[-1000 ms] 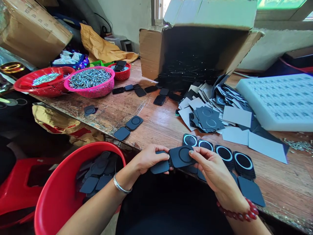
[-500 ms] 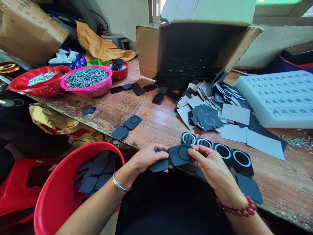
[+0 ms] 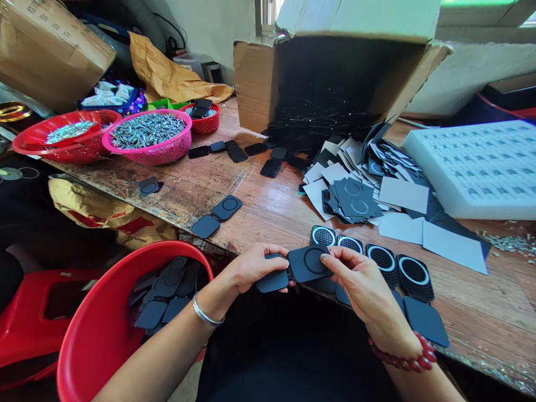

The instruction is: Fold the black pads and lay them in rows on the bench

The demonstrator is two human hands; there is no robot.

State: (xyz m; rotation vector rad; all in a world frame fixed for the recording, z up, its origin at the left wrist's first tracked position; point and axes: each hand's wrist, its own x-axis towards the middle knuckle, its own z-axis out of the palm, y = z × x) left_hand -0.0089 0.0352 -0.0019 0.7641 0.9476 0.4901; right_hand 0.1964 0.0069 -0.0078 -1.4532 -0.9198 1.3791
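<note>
The right hand partly hides a dark panel behind it.

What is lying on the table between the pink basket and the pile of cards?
The head view shows several flat black pieces scattered on the wooden tabletop there.

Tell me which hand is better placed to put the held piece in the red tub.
Likely the left hand: it grips the hinged black piece and is nearer the red tub than the right hand.

A silver-toned bangle is worn on the left wrist; a round-beaded red bracelet is worn on the right wrist. Black clothing is seen below.
</note>
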